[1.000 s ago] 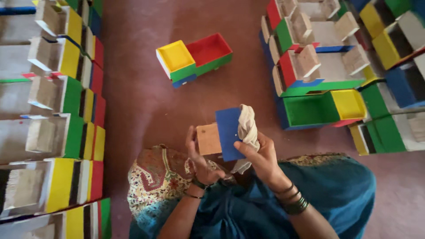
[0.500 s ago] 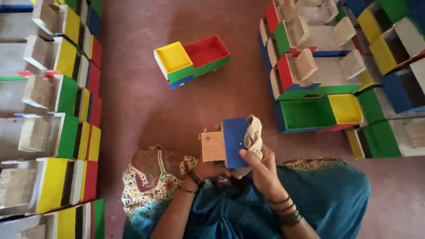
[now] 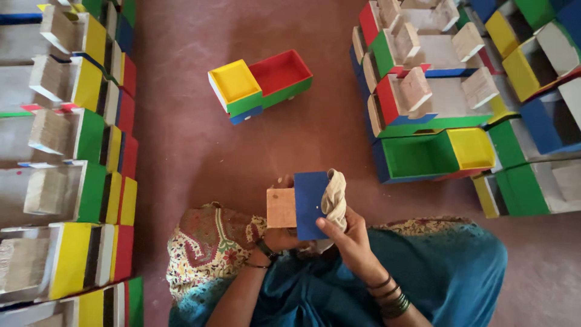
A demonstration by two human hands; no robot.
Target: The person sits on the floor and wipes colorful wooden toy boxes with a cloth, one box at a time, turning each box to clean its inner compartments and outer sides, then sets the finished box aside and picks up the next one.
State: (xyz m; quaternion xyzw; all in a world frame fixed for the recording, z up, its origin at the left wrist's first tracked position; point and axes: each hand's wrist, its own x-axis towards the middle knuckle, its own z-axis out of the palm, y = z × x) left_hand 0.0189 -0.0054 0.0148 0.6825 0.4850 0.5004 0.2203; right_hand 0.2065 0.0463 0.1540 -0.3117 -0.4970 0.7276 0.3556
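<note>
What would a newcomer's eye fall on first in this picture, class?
First, the wooden block with one blue face, held up at the centre by the left hand, while the right hand presses a twisted cloth against it. Next, the lone painted toy truck on the reddish floor, between rows of similar toys at both sides.

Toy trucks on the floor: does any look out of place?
One toy truck sits alone and askew on the bare floor, apart from the packed rows at both sides. Otherwise nothing looks spilled or broken.
</note>
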